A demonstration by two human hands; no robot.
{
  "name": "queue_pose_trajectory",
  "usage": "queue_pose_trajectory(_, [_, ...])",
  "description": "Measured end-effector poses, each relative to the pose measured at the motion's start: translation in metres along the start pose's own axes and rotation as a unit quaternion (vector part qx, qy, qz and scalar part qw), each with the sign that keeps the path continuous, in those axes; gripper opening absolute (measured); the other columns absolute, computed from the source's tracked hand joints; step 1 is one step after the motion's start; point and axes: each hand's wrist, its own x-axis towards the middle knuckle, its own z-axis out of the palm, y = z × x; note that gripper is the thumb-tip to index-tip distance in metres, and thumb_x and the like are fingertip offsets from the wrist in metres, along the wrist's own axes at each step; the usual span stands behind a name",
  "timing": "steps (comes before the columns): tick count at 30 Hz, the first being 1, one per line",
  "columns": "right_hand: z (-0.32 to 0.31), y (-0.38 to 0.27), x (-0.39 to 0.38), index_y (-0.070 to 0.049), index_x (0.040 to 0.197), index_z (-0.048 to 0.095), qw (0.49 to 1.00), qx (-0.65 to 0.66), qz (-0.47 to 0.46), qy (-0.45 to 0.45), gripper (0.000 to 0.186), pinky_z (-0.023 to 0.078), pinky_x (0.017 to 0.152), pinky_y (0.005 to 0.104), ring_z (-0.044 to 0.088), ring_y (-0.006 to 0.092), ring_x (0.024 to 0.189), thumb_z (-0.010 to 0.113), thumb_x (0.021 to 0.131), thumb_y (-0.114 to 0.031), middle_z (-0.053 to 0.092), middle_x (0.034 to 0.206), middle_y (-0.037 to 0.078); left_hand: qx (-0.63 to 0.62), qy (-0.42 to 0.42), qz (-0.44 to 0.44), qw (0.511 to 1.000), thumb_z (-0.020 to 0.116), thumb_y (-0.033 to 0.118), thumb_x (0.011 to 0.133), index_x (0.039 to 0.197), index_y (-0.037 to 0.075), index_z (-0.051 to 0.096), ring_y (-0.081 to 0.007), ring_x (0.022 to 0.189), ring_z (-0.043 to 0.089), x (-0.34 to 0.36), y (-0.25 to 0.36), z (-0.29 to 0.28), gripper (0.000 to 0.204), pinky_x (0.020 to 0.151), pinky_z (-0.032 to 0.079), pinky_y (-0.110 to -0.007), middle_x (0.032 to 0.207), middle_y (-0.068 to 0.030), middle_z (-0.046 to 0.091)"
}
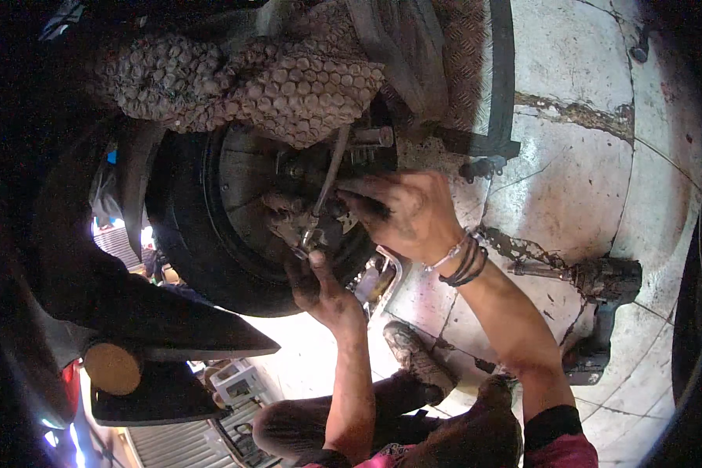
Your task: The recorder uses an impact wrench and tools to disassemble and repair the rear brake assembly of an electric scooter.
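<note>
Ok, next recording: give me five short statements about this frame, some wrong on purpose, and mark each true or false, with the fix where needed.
1. Dark bands circle the wrist of the right hand. True.
2. The left hand wears a thick glove. False: it is bare, with dark smudges on the fingers.
3. The drill-like tool is held in the right hand. False: it lies on the floor, toward the right of the picture.
4. A sheet with rounded bumps shows above both hands in the picture. True.
5. The floor on the right is dark carpet. False: it is pale tile with dark, worn seams.
</note>
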Motion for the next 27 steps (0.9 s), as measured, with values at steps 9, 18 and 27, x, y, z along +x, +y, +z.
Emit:
queue_pose_trajectory(9, [-0.004, 0.004, 0.002, -0.017, 0.098, 0.076, 0.998, -0.032, -0.045, -0.019, 0.023, 0.053, 0.06, 0.0381, 0.067, 0.0274, 0.063, 0.076, 0.075, -0.021, 0.07, 0.074, 0.008, 0.02, 0.011, 0.011, 1.0, 0.059, 0.031, 0.1, 0.131, -0.009, 0.05, -0.0227, 0.11, 0.058, -0.001, 0.001, 0.001, 0.051, 0.097, 0.048, -0.034, 0.125, -0.0162, 0.061])
queue_pose_trajectory(18, [-0.008, 0.007, 0.003, -0.021, 0.106, 0.073, 0.984, -0.128, -0.111, -0.049, 0.028, 0.05, 0.063, 0.0396, 0.067, 0.0245, 0.07, 0.075, 0.078, -0.023, 0.072, 0.082, 0.005, -0.026, -0.005, -0.008, 1.0, 0.058, 0.029, 0.101, 0.132, -0.009, 0.049, -0.022, 0.111, 0.058, -0.001, 0.007, 0.0, 0.05, 0.097, 0.047, -0.034, 0.126, -0.0163, 0.06])
queue_pose_trajectory(27, [-0.016, 0.013, 0.012, -0.026, 0.108, 0.073, 0.953, -0.223, -0.157, -0.133, 0.03, 0.047, 0.063, 0.0384, 0.067, 0.0232, 0.072, 0.075, 0.078, -0.029, 0.071, 0.079, 0.003, -0.013, -0.013, -0.037, 0.999, 0.059, 0.029, 0.101, 0.13, -0.008, 0.052, -0.0203, 0.11, 0.058, -0.005, 0.014, 0.0, 0.048, 0.098, 0.046, -0.034, 0.126, -0.0164, 0.061])
